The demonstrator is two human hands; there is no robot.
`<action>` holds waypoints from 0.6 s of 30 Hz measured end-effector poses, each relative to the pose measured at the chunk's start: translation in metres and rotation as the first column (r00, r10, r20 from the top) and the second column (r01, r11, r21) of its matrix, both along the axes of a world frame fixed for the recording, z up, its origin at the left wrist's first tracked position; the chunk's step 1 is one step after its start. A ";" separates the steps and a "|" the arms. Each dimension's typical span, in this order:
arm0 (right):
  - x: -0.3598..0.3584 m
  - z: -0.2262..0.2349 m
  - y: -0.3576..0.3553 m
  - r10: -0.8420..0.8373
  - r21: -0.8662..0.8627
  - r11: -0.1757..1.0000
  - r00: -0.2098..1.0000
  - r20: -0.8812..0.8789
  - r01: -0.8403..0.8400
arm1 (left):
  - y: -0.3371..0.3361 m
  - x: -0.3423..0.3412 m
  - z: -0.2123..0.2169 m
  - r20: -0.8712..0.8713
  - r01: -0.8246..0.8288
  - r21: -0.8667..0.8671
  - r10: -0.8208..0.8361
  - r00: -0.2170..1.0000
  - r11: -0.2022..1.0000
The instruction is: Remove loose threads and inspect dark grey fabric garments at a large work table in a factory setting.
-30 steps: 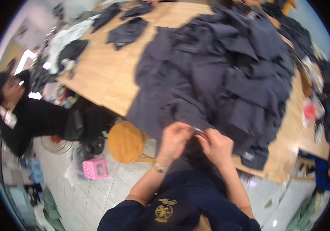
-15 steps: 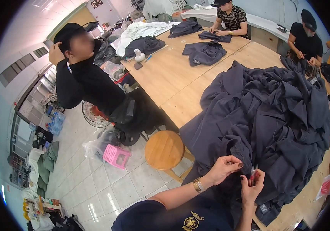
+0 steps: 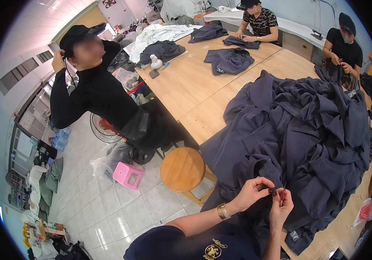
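Note:
A big heap of dark grey garments (image 3: pixel 307 125) covers the near right of the table. In front of it, my left hand (image 3: pixel 251 196) pinches the edge of one garment (image 3: pixel 264 169) between thumb and fingers. Close against those fingertips is my right hand (image 3: pixel 280 211), closed around a small red-handled tool (image 3: pixel 282 195) that looks like thread snips. Its tip is hidden between the two hands, and the fingertips of both hands nearly touch. The gathered cloth edge rises just beyond them.
Folded dark garments (image 3: pixel 229 60) lie farther along the wooden table (image 3: pixel 203 104). A round wooden stool (image 3: pixel 182 169) and a pink plastic stool (image 3: pixel 128 176) stand on my left. One person in black (image 3: pixel 103 95) stands left; two others work at the far side.
My right hand has moved up and left, bringing the red-handled tool to my left fingertips. The person on the left has turned, and both their hands are now raised to the head.

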State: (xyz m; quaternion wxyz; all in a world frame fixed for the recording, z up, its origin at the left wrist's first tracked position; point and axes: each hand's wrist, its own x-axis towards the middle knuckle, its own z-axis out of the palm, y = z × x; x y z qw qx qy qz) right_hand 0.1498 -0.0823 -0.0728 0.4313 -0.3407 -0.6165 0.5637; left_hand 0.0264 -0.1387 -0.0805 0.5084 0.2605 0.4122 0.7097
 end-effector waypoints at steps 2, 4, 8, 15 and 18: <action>0.000 0.001 0.000 0.000 -0.073 0.997 0.999 -0.052 -0.003 | 0.000 0.000 0.000 -0.140 -0.005 0.001 0.005 0.990 1.000; 0.000 0.002 0.000 -0.003 -0.098 0.995 0.996 -0.094 -0.006 | 0.000 0.001 0.001 -0.278 -0.012 0.002 0.012 0.960 1.000; -0.001 0.008 -0.004 0.010 0.032 0.999 0.999 0.030 -0.011 | -0.002 0.001 0.004 -0.481 -0.007 -0.055 -0.020 0.876 0.998; 0.003 0.020 -0.009 0.034 0.017 0.999 0.999 0.042 -0.035 | -0.005 0.001 0.000 -0.411 0.043 -0.041 -0.056 0.910 0.998; 0.007 0.020 -0.013 0.026 0.161 0.986 0.988 0.149 -0.050 | -0.006 0.003 -0.005 -0.481 0.004 -0.070 -0.037 0.876 0.998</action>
